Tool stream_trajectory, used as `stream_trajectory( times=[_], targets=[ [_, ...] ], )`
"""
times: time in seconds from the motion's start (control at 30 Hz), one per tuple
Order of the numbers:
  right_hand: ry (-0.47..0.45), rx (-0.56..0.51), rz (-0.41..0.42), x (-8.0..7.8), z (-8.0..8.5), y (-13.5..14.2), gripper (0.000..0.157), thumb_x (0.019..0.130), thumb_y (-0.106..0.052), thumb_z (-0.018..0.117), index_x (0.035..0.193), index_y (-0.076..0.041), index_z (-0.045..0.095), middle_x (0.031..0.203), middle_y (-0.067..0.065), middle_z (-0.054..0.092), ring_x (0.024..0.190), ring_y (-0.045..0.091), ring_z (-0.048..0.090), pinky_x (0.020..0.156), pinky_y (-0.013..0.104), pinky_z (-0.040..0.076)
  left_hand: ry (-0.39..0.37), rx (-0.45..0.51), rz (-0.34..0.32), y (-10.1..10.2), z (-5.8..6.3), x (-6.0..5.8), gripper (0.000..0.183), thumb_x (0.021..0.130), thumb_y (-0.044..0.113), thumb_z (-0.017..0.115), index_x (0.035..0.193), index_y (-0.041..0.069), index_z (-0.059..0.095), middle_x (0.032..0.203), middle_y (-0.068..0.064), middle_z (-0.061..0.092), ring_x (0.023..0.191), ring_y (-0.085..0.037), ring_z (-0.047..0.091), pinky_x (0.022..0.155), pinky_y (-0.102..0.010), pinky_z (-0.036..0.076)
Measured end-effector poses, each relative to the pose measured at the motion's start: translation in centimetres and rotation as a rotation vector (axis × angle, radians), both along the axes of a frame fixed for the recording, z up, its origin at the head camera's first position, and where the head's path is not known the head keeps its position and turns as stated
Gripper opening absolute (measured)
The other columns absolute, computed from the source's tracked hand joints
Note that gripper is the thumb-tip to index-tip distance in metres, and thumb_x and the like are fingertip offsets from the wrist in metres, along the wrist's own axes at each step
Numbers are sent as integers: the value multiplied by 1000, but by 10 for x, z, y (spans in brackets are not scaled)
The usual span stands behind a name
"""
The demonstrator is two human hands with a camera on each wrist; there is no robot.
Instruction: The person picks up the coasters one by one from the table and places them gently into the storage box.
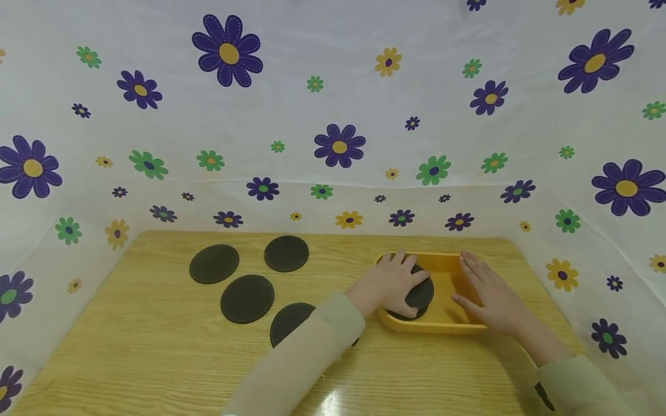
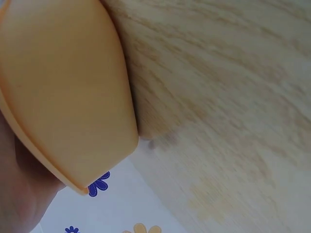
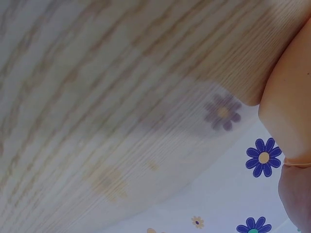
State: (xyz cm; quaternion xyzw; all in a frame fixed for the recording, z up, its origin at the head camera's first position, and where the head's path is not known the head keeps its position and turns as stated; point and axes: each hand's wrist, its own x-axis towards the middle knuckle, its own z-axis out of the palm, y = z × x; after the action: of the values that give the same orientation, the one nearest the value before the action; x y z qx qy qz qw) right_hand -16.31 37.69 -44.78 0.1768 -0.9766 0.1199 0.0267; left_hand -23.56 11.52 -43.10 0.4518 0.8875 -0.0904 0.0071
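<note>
In the head view, my left hand (image 1: 390,285) spreads over a flat, round black disc (image 1: 422,293) inside the left end of a yellow tray (image 1: 439,328). Its thumb lies at the disc's near edge and its fingers reach toward the far edge; the palm covers part of the disc. A second dark edge shows just under it. My right hand (image 1: 491,297) rests on the tray's right end, fingers straight along the rim and thumb over the inside. The tray's outer wall fills the left of the left wrist view, with part of the hand at its rim.
Left of the tray, several more black discs (image 1: 247,299) lie apart on the wooden table (image 1: 156,323). The left forearm partly covers the nearest disc (image 1: 288,323). White flowered cloth (image 1: 291,104) rises behind the table and along both sides.
</note>
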Motion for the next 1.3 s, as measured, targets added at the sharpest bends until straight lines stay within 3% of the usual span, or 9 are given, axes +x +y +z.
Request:
stream_trajectory(
  times=[0.23,0.63,0.93,1.17,1.3],
  targets=[
    [3,0,-2,1,0,-1,86,108,-43,57,166,6,18,174,29,17,163,47,15,134,34,-8,-16,-19,7,2,-9,-2,83,92,72,63,164,39,38,166,-3,40,152,-25,39,124,-44,37],
    [30,5,0,0,-1,0,86,107,-43,57,167,5,18,174,28,18,162,46,17,133,31,-9,46,-6,-37,-10,-2,1,78,95,69,61,163,36,42,164,-4,44,150,-23,43,123,-43,40],
    [101,15,44,1,-3,2,84,107,-40,59,165,9,22,173,30,22,164,43,18,123,12,-16,55,97,-73,-51,11,12,76,97,63,63,162,30,43,160,-6,46,147,-26,44,120,-47,41],
    [103,16,43,2,-2,2,84,107,-40,58,165,9,22,172,31,22,163,43,18,122,11,-17,55,111,-50,-89,21,22,77,95,63,64,162,30,43,164,-7,43,151,-28,41,123,-49,40],
    [92,16,37,2,-2,1,84,107,-40,58,165,8,21,173,30,21,162,45,19,122,11,-17,11,146,-35,-110,24,28,76,96,59,66,161,28,46,165,-9,42,153,-30,39,124,-52,38]
  ],
)
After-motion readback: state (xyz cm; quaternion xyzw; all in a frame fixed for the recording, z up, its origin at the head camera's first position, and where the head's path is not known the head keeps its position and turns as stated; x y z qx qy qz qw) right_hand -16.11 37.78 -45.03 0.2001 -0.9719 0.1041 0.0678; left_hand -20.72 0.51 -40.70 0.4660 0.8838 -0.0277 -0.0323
